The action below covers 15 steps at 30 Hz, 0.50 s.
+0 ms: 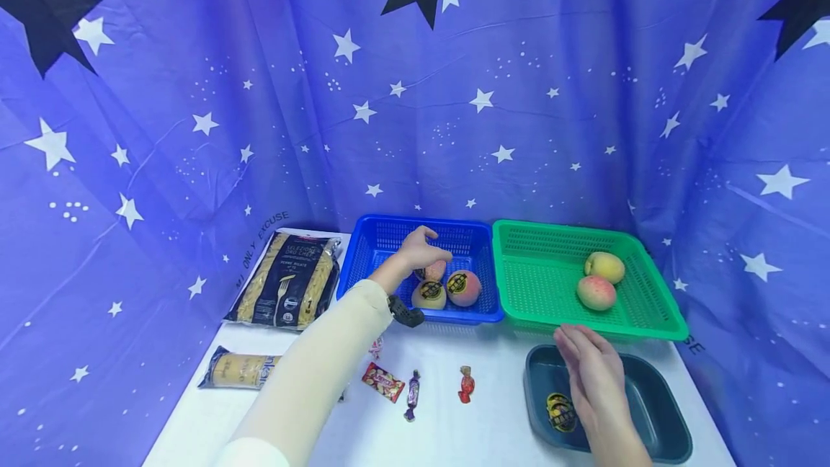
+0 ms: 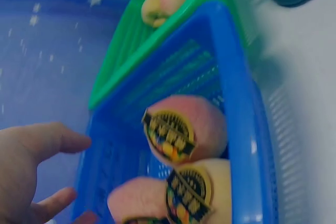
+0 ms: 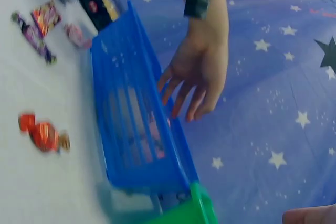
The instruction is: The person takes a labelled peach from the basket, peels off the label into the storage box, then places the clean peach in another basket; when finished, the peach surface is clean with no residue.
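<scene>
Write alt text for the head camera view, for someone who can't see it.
A person's left hand reaches, open, over three stickered peaches in a blue basket, while the right hand rests open over a dark tray. A green basket beside holds two peaches.

I see bright, even light with only soft shadows. My head view bends at its edges, worst at 3 and 9 o'clock. Both wrist views are blurred; the left one is softest at 12 o'clock.
</scene>
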{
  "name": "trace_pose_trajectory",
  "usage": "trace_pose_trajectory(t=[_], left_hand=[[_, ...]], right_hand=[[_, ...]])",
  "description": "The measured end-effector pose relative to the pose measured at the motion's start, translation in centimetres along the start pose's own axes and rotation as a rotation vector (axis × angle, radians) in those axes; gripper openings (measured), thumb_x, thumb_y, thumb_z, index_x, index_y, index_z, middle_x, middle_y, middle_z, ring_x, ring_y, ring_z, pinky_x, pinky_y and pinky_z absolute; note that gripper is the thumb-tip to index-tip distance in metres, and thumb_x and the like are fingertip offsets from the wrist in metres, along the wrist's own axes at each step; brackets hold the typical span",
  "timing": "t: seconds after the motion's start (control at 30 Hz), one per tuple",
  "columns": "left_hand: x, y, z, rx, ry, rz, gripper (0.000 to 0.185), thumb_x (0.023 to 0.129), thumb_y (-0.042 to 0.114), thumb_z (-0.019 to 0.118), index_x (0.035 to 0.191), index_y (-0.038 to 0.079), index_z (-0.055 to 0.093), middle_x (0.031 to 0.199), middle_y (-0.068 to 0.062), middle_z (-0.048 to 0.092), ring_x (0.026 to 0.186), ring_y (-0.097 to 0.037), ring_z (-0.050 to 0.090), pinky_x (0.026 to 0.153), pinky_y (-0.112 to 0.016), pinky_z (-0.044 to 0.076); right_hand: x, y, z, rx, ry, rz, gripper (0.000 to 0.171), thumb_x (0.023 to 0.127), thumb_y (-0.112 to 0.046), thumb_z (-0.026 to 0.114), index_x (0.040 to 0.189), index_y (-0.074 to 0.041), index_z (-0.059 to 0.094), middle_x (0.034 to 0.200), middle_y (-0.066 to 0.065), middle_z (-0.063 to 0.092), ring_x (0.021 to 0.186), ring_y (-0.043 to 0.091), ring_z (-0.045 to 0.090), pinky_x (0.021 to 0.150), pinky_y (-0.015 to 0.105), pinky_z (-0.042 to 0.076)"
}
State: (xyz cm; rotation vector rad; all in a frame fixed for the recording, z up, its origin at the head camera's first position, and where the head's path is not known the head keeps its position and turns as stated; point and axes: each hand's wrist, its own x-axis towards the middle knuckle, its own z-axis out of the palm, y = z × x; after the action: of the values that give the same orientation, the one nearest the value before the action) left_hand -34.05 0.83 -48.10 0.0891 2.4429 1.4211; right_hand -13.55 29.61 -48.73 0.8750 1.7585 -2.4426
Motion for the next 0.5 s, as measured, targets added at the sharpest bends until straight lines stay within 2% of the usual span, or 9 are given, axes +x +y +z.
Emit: trace_pose_trajectory(t=[0.1, 0.2, 0.33, 0.5], left_hand=[[0.5, -1.2, -1.1, -0.083, -0.059, -0.056, 0.081, 0.093, 0.031, 0.084, 0.162, 0.006, 0.048, 0.167, -0.021, 0.047, 0.155, -0.043, 0.048, 0.128, -0.065, 0.042], [0.8, -2.2, -1.7, -0.094, -0.074, -0.109, 0.085, 0.094, 0.037, 0.085, 0.162, 0.006, 0.046, 0.167, -0.02, 0.047, 0.156, -0.044, 0.046, 0.128, -0.068, 0.04], [1.4, -3.3, -1.9, -0.092, -0.077, -0.179, 0.083, 0.095, 0.047, 0.085, 0.157, 0.007, 0.048, 0.166, -0.018, 0.048, 0.154, -0.043, 0.048, 0.124, -0.067, 0.045], [2.1, -4.1, -1.8, -0.184, -0.107, -0.252, 0.087, 0.096, 0.046, 0.085, 0.163, 0.006, 0.047, 0.171, -0.017, 0.046, 0.153, -0.047, 0.048, 0.124, -0.062, 0.049]], right_hand=[[-0.5, 0.8, 1.2, -0.028, -0.061, -0.012, 0.079, 0.116, -0.024, 0.059, 0.175, -0.004, 0.009, 0.151, 0.0, 0.042, 0.132, 0.0, 0.062, 0.121, 0.017, 0.046], [-0.9, 1.5, 2.2, -0.037, -0.107, -0.02, 0.083, 0.118, -0.027, 0.056, 0.177, -0.003, 0.003, 0.157, 0.0, 0.039, 0.134, 0.0, 0.058, 0.125, 0.017, 0.043], [-1.2, 2.8, 3.9, -0.057, -0.127, -0.027, 0.081, 0.117, -0.03, 0.056, 0.177, -0.003, 0.007, 0.165, 0.004, 0.036, 0.136, 0.004, 0.052, 0.13, 0.023, 0.039], [-1.2, 5.1, 6.2, -0.066, -0.137, -0.045, 0.08, 0.115, -0.026, 0.059, 0.174, 0.005, 0.014, 0.172, 0.019, 0.032, 0.154, 0.025, 0.041, 0.138, 0.039, 0.032]])
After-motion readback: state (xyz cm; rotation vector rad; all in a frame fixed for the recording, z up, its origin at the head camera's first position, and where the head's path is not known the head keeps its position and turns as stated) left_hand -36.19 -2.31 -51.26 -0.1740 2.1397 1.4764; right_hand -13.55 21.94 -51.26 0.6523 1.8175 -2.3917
